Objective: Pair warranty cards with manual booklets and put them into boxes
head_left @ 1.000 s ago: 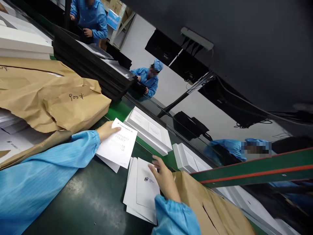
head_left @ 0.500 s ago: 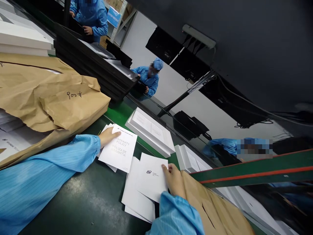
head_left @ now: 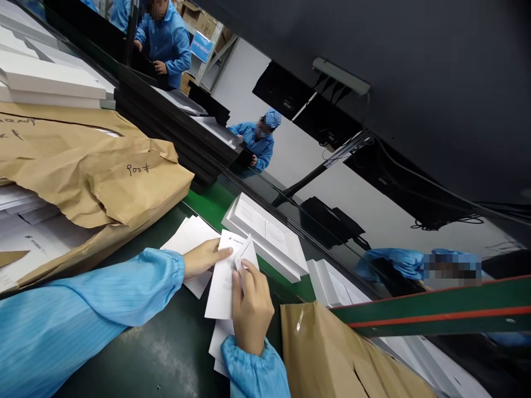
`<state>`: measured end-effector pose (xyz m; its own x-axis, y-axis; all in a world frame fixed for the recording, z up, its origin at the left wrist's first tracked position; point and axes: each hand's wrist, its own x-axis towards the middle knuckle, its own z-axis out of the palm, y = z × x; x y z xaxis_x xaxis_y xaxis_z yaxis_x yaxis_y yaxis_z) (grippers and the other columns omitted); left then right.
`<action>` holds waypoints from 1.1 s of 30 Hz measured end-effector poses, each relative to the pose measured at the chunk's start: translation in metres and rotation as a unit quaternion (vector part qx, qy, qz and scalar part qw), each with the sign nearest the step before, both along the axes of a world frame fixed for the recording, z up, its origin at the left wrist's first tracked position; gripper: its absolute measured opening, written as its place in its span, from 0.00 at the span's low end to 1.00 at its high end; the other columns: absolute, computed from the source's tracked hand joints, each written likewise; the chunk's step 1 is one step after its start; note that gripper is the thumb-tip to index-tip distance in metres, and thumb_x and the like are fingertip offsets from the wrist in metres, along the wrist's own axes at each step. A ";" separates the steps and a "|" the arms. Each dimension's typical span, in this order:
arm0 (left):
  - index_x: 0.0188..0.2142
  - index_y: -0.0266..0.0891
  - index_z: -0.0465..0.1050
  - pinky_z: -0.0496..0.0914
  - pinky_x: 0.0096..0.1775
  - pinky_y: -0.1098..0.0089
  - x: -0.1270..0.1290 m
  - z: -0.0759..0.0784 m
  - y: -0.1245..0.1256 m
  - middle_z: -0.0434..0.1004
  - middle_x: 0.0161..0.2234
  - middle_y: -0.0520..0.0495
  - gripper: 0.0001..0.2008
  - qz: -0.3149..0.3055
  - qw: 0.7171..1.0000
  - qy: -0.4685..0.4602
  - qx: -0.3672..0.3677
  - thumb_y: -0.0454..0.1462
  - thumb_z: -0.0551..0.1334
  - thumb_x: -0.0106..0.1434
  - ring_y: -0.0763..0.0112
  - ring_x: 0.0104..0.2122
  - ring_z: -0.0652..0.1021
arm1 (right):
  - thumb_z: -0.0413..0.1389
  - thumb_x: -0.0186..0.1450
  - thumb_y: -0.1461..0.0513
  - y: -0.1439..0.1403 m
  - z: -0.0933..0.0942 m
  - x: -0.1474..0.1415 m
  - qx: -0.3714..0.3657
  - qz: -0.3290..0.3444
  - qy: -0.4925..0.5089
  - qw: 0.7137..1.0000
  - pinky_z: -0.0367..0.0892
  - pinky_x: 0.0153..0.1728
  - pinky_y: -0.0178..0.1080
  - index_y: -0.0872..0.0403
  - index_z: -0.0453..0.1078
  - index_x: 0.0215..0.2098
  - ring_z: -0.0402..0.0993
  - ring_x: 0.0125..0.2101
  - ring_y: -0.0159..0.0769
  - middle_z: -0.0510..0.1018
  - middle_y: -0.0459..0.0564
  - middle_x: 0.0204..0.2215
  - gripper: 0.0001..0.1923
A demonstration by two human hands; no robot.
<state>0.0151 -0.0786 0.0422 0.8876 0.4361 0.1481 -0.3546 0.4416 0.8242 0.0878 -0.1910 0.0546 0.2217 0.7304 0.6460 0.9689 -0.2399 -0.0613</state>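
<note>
In front of me, my left hand (head_left: 205, 258) grips a white warranty leaflet (head_left: 219, 293) near its upper left edge, thumb on top. My right hand (head_left: 253, 301) pinches a lifted, bent paper edge with small print at the leaflet's right side; whether this is the same leaflet or a second sheet I cannot tell. Fanned white sheets (head_left: 188, 236) lie beneath and behind my left hand. Below the leaflet, a small pile of white booklets (head_left: 219, 342) shows partly, mostly covered by my right hand and sleeve.
A torn brown paper package (head_left: 145, 190) of printed sheets lies left; another brown package (head_left: 315, 354) is at right. White boxes (head_left: 269, 235) stand on the green strip behind. A green bar (head_left: 435, 304) juts in from the right. Co-workers in blue sit beyond.
My right hand has moved left from the logo booklet to the warranty leaflet and now pinches a raised paper edge there. My left hand and its leaflet have shifted slightly right.
</note>
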 end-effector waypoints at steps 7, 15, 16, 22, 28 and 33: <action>0.39 0.35 0.62 0.61 0.41 0.64 0.002 -0.014 0.013 0.69 0.40 0.44 0.18 0.111 0.990 0.024 0.083 0.37 0.58 0.47 0.65 0.39 0.69 | 0.44 0.57 0.62 0.002 -0.003 0.007 -0.076 0.065 0.036 0.994 0.50 0.44 0.45 0.53 0.61 0.40 0.54 0.46 0.39 0.61 0.52 0.46 0.13; 0.38 0.34 0.63 0.64 0.36 0.65 0.003 -0.024 0.034 0.71 0.36 0.44 0.19 0.175 0.979 0.078 0.074 0.40 0.59 0.46 0.64 0.34 0.71 | 0.49 0.53 0.56 -0.009 -0.005 0.054 -0.034 0.046 0.596 0.801 0.59 0.38 0.45 0.55 0.53 0.47 0.63 0.40 0.42 0.66 0.56 0.41 0.24; 0.37 0.34 0.63 0.64 0.36 0.65 0.002 -0.025 0.036 0.71 0.36 0.44 0.19 0.182 0.977 0.082 0.069 0.41 0.59 0.45 0.64 0.35 0.71 | 0.49 0.54 0.57 -0.010 -0.007 0.055 -0.061 0.078 0.662 0.743 0.60 0.36 0.44 0.56 0.56 0.46 0.64 0.39 0.42 0.68 0.55 0.40 0.22; 0.42 0.34 0.60 0.63 0.39 0.64 0.003 -0.030 0.035 0.70 0.38 0.42 0.23 0.078 0.996 0.026 0.028 0.41 0.58 0.48 0.63 0.37 0.70 | 0.53 0.52 0.60 -0.006 -0.020 0.051 -0.002 0.109 0.767 0.632 0.60 0.38 0.43 0.55 0.61 0.42 0.65 0.38 0.40 0.70 0.52 0.38 0.19; 0.41 0.35 0.63 0.59 0.44 0.65 0.004 -0.034 0.033 0.67 0.42 0.45 0.20 -0.072 0.980 -0.005 0.184 0.37 0.60 0.47 0.66 0.41 0.67 | 0.52 0.53 0.60 -0.003 -0.027 0.056 0.114 0.100 0.764 0.627 0.58 0.41 0.42 0.52 0.57 0.46 0.63 0.41 0.38 0.69 0.49 0.40 0.22; 0.43 0.35 0.61 0.59 0.44 0.64 0.006 -0.041 0.031 0.67 0.42 0.44 0.22 0.013 0.966 0.086 0.245 0.37 0.59 0.46 0.63 0.42 0.66 | 0.50 0.54 0.60 -0.002 -0.026 0.049 0.115 0.122 0.772 0.613 0.58 0.43 0.42 0.52 0.56 0.47 0.62 0.42 0.37 0.69 0.49 0.41 0.21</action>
<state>0.0215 -0.0471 0.0016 0.9072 0.3733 0.1940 -0.1998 -0.0236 0.9796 0.1365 -0.1926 0.0283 0.6009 0.7926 -0.1036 -0.2819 0.0888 -0.9553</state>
